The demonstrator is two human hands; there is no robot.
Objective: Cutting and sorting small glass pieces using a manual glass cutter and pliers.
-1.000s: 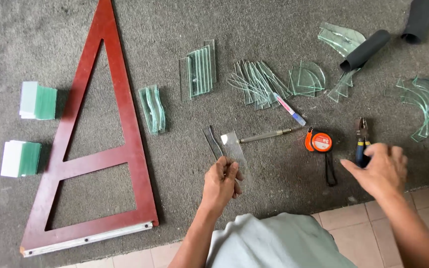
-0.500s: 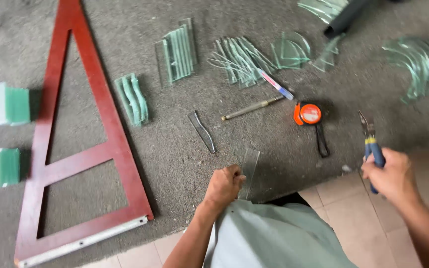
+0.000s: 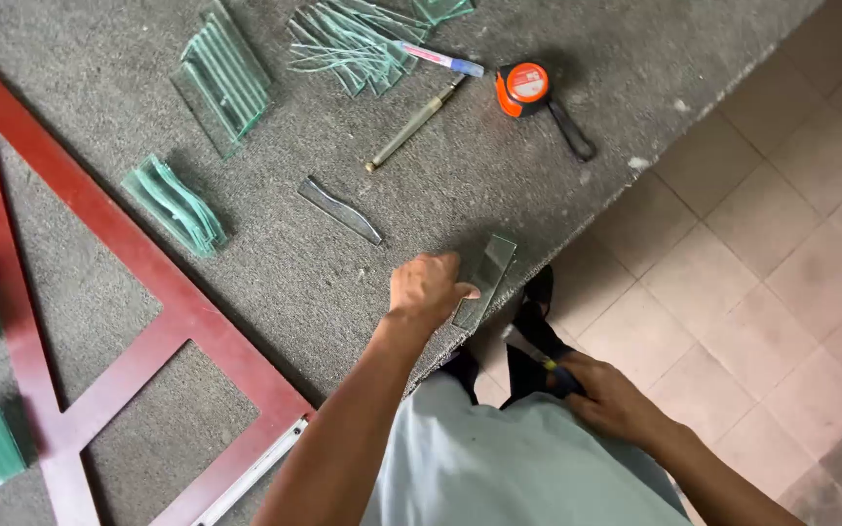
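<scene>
A: Head view now — the left hand [image 3: 428, 288] has pulled the clear glass strip [image 3: 484, 280] back from the middle of the grey carpeted bench [image 3: 577, 205] to its near edge. A second ago that strip lay further in, close beside the dark curved offcut [image 3: 340, 209].

B: And the right hand [image 3: 608, 392]?

A: It has come off the bench altogether. Earlier it was up by the orange tape measure [image 3: 526, 86], closing on the blue-handled pliers [image 3: 540, 336]; now it is low, below the bench edge over the tiled floor [image 3: 782, 253], clenched round the pliers' handles, with the dark head pointing up toward the strip.

B: So glass and tool are being brought together.

A: That is my reading — the strip's near end already overhangs the edge, which puts it within the pliers' reach (they are near, not touching).

B: How is the strip held?

A: The left hand's fingers are pressed down on its left side, pinning it flat.

B: Which way does it run?

A: Its long axis goes from near-left to far-right, slanting across the edge; the far end rests on the carpet, the near end points out toward the person.
</scene>
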